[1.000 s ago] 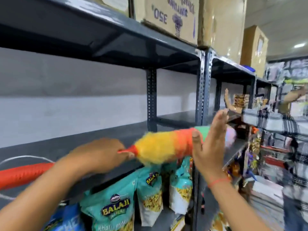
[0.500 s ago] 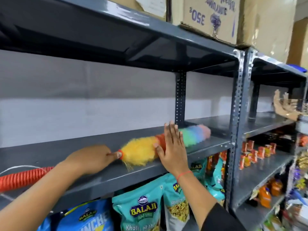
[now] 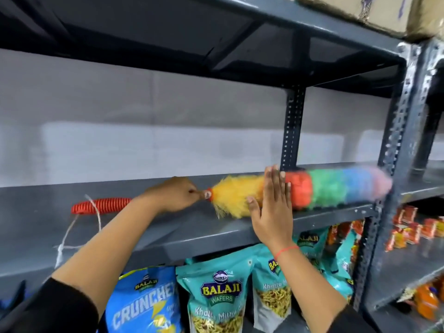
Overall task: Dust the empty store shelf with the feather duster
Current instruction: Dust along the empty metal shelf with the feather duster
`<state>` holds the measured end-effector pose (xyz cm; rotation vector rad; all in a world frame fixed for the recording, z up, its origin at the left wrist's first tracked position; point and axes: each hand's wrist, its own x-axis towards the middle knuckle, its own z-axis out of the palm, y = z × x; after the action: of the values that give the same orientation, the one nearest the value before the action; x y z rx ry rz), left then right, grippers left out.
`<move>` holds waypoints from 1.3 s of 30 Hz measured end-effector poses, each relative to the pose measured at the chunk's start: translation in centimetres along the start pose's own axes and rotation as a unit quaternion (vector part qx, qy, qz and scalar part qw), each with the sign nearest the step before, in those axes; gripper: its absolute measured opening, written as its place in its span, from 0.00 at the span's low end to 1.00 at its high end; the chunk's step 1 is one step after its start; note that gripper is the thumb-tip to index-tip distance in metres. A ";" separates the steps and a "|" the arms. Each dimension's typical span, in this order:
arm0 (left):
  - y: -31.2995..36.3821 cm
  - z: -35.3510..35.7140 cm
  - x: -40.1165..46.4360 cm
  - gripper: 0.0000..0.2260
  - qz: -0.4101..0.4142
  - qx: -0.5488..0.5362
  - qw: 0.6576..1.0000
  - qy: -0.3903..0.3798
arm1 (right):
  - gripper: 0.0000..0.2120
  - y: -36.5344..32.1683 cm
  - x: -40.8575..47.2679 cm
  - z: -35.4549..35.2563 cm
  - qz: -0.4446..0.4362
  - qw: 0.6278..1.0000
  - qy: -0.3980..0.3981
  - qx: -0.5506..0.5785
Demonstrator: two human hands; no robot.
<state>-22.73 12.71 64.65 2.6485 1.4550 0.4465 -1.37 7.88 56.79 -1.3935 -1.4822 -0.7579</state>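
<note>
A rainbow feather duster (image 3: pixel 336 188) lies along the grey empty shelf (image 3: pixel 192 227), its pink tip near the right upright. My left hand (image 3: pixel 173 195) grips its red ribbed handle (image 3: pixel 103 205) just behind the yellow feathers, thumb forward. My right hand (image 3: pixel 271 210) is held flat with straight fingers against the front of the yellow and orange feathers. A white string loop hangs from the handle end.
Perforated grey uprights (image 3: pixel 394 150) stand at the right, another (image 3: pixel 292 126) at the back. Snack bags (image 3: pixel 218 294) fill the shelf below. Small red packets (image 3: pixel 413 227) sit on the neighbouring rack. Cardboard boxes (image 3: pixel 374 10) rest on the top shelf.
The duster has slid to the right along the shelf, its tip now reaching the right upright. My right hand stays flat against the feathers. The view has turned left and closer.
</note>
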 end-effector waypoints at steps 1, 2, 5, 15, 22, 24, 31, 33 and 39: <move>-0.1 0.1 0.2 0.26 0.001 0.010 1.000 -0.020 | 0.32 0.0 0.0 0.0 -0.001 1.000 0.001 0.005; -0.3 0.3 0.3 0.26 -0.005 0.017 0.999 -0.032 | 0.31 0.0 0.0 0.0 -0.002 1.000 0.001 0.008; -1.0 0.2 0.5 0.23 -0.063 0.059 0.996 0.006 | 0.32 -0.1 0.1 -0.1 0.006 1.000 0.002 0.019; -0.5 1.1 2.3 0.24 -0.008 0.000 1.000 -0.009 | 0.31 -0.2 0.0 0.1 0.002 0.999 0.022 0.028; 0.1 0.2 2.4 0.23 -0.138 0.146 0.974 0.107 | 0.31 0.0 0.1 0.2 -0.002 0.999 0.021 0.032; -0.4 0.2 2.2 0.24 -0.135 0.133 0.970 0.153 | 0.31 -0.1 0.1 0.3 -0.003 0.999 0.030 0.030; -2.2 -0.6 -1.5 0.21 -0.070 0.002 0.997 -0.016 | 0.31 -0.1 -0.2 0.4 -0.012 0.997 0.067 0.041; -2.7 -0.8 -2.1 0.22 -0.105 0.027 0.994 -0.015 | 0.30 -0.2 -0.1 0.3 -0.009 0.997 0.066 0.043; -4.4 -3.0 -5.1 0.23 -0.170 0.133 0.967 0.137 | 0.32 -0.3 0.1 0.1 0.000 0.999 0.049 0.017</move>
<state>-29.77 10.67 65.46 2.5172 2.1445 0.6428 -1.66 8.00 56.91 -1.3119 -1.4122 -0.7862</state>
